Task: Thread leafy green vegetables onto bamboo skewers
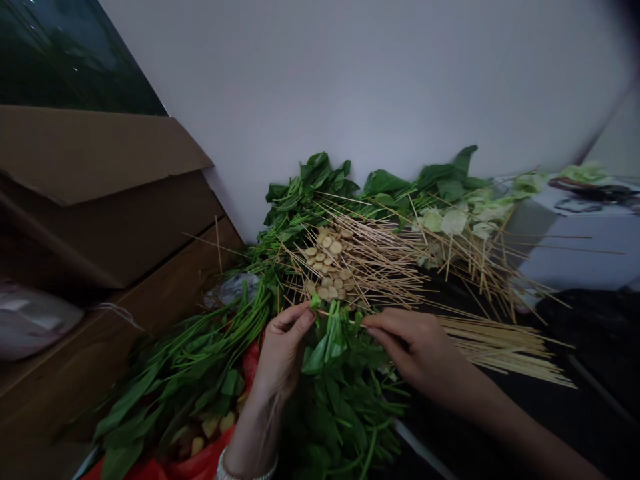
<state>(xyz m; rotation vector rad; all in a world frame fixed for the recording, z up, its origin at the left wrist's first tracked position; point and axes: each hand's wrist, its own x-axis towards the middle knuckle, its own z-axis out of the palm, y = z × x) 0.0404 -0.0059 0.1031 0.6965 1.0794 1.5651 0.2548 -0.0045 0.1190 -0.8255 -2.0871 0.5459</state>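
Note:
My left hand (283, 350) is closed in a pinch on a bit of leafy green (316, 301) at one end of a thin wooden skewer. From the other side, my right hand (413, 347) grips the same skewer (324, 312) between thumb and fingers. Folded leafy greens (333, 337) hang on the skewer between both hands. Beneath them lies a heap of loose leafy greens (340, 413). Just beyond my hands are skewers threaded with pale round slices (330, 247). The part of the skewer inside my right hand is hidden.
Bare skewers (510, 347) lie at the right, near skewered pale green leaves (455, 220). More leafy greens (320, 177) rest against the white wall (350, 80). Long-stemmed greens (175, 373) and a red bag (215, 457) occupy the left front. A cardboard box (100, 153) stands at left.

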